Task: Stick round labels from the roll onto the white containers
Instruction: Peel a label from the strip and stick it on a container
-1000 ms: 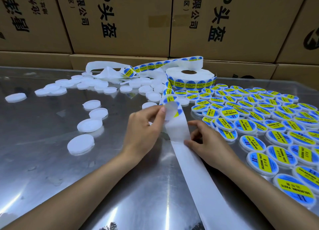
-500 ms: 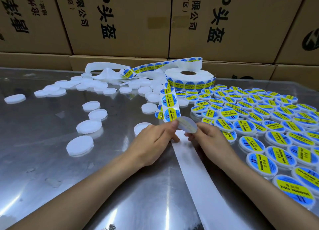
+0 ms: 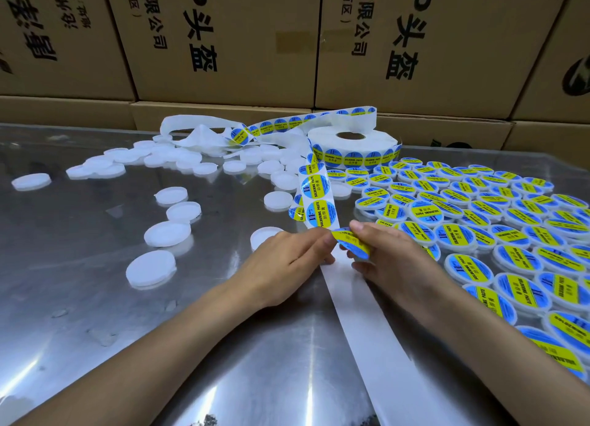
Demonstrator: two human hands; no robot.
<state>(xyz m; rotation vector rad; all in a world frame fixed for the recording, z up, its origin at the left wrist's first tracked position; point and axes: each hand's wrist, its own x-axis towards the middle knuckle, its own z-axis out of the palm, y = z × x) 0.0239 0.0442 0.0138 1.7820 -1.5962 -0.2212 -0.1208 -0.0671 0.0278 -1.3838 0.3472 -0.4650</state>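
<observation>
My right hand (image 3: 388, 258) pinches a round blue-and-yellow label (image 3: 351, 244) that curls between its thumb and fingers, face towards me. My left hand (image 3: 287, 262) pinches the backing strip (image 3: 319, 211) just below the lowest label still on it. The strip runs up to the label roll (image 3: 351, 144) lying flat at the back. A plain white container (image 3: 263, 237) lies partly hidden behind my left hand. More bare white containers (image 3: 150, 267) lie scattered to the left. Labelled containers (image 3: 463, 237) fill the right side.
The empty backing tape (image 3: 367, 330) trails across the shiny metal table (image 3: 95, 345) towards me. Loose used tape (image 3: 198, 135) is heaped at the back left. Stacked cardboard boxes (image 3: 223, 42) wall off the far edge.
The strip was pulled towards me and a label peeled off it. My right hand has turned that label from its pale back to its printed face, while my left hand slid down the strip.
</observation>
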